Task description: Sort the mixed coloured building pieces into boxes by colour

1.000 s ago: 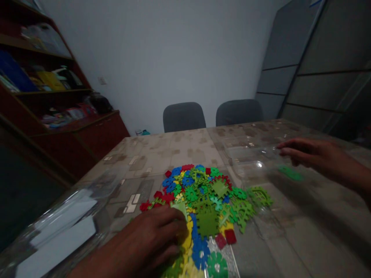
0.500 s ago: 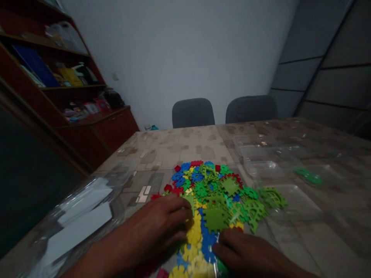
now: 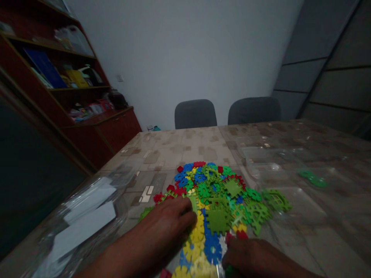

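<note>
A heap of flat plastic interlocking pieces (image 3: 214, 197) in green, blue, yellow and red lies on the table (image 3: 179, 148) in front of me. My left hand (image 3: 171, 222) rests palm down on the heap's near left edge, fingers curled over yellow and green pieces. My right hand (image 3: 252, 256) lies at the heap's near right edge, fingers bent onto pieces near a red one (image 3: 240, 234). What either hand grips, if anything, is hidden. A single green piece (image 3: 313, 178) lies apart on the right.
Clear plastic trays (image 3: 269, 162) stand to the right of the heap. A clear bag with white sheets (image 3: 84, 220) lies at the left. Two grey chairs (image 3: 195, 113) stand at the far side. A dark wooden shelf unit (image 3: 66, 88) fills the left wall.
My right hand came back from the trays on the right to the heap's near edge. My left hand stayed on the heap. The view shifted slightly.
</note>
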`<state>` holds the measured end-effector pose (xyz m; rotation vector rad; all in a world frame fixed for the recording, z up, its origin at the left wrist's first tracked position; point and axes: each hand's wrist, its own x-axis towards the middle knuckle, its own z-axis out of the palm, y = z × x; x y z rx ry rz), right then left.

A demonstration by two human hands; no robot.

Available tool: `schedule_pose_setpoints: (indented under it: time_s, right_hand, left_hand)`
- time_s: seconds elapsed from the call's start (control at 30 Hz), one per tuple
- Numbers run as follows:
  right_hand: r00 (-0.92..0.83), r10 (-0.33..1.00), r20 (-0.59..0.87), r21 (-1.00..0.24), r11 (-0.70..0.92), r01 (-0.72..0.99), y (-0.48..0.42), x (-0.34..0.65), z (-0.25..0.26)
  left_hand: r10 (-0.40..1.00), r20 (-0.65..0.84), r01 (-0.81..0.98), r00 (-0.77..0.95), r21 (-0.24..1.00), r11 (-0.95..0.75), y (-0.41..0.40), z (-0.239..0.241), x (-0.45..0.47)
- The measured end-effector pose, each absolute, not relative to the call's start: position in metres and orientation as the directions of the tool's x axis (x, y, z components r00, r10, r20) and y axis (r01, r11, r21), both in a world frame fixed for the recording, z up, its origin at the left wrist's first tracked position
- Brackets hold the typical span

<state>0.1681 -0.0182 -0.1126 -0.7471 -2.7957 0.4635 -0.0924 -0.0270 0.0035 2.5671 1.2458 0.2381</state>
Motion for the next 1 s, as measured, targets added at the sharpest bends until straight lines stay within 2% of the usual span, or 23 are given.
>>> schedule_pose_setpoints:
  time_s: [0.1,0.23,0.33,0.47,0.67,0.8,0.9,1.0]
  right_hand:
    - [-0.853,0.516,0.078,-0.392,0.802,0.45,-0.013,0.175,-0.066]
    - [-0.702,0.708,0.079,-0.381,0.672,0.635,-0.007,0.182,-0.018]
    - [-0.622,0.775,0.112,-0.372,0.613,0.697,-0.006,0.182,-0.017]
    - [-0.672,0.727,0.143,-0.511,0.636,0.578,-0.007,0.181,-0.027]
    - [-0.547,0.813,0.198,-0.569,0.55,0.611,0.006,0.185,-0.03]
    - [-0.623,0.757,0.196,-0.57,0.605,0.556,0.01,0.18,-0.035]
    - [-0.676,0.721,0.157,-0.577,0.622,0.53,0.01,0.174,-0.035]
    - [-0.659,0.737,0.149,-0.58,0.605,0.546,0.011,0.169,-0.035]
  left_hand:
    - [0.79,0.019,0.768,0.613,0.22,-0.601,-0.022,-0.002,-0.092]
    - [0.769,0.059,0.746,0.637,0.204,-0.634,-0.021,0.001,-0.085]
    - [0.72,0.047,0.702,0.693,0.183,-0.688,-0.025,0.008,-0.077]
    - [0.661,0.03,0.65,0.75,0.152,-0.744,-0.028,0.01,-0.072]
    - [0.729,0.055,0.724,0.682,0.087,-0.684,-0.021,-0.002,-0.078]
    - [0.739,0.071,0.725,0.67,0.152,-0.672,-0.018,-0.002,-0.084]
    - [0.746,0.178,0.702,0.641,0.256,-0.664,-0.013,-0.002,-0.09]
    - [0.746,0.281,0.686,0.603,0.296,-0.665,-0.004,-0.004,-0.094]
